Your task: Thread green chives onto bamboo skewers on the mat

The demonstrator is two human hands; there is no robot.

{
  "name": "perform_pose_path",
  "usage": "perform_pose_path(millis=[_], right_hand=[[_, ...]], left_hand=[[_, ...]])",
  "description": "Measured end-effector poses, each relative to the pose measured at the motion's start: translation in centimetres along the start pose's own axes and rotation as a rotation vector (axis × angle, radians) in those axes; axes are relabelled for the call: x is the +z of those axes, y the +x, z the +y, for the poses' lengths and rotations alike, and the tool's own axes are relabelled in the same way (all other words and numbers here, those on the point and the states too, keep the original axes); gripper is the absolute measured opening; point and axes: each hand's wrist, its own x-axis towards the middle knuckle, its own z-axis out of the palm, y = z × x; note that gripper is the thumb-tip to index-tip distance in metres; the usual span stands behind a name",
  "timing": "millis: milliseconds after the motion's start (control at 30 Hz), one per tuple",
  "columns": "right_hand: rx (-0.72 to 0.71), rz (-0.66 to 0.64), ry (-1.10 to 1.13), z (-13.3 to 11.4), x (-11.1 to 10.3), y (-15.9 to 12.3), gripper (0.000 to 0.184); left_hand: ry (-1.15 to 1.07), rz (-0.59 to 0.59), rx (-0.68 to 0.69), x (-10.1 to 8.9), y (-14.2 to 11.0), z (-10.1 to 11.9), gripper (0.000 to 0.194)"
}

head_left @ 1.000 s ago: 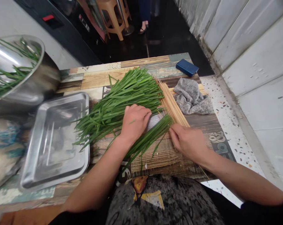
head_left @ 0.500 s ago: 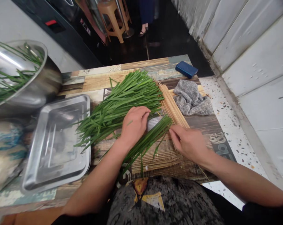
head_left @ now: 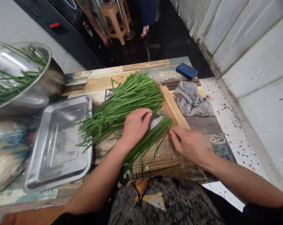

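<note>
Nearest, the right hand lies on the bamboo mat at the desk's near edge, its grip pinched narrow on a thin skewer at the cut ends of a small chive bundle lying slantwise across the mat. Just left, the left hand presses that bundle down with fingers curled, holding nothing clear of the desk. Farther off lie the big chive pile, the skewer stack, a grey cloth, a blue case, and at left a steel tray and bowl.
</note>
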Motion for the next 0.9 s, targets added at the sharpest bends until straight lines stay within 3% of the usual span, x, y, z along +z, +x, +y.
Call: perform_pose_path(millis=[900], right_hand=[[0.018, -0.007, 0.071, 0.05, 0.21, -0.09, 0.028]], left_hand=[[-0.114, -0.002, 0.017, 0.14, -0.26, 0.17, 0.021]])
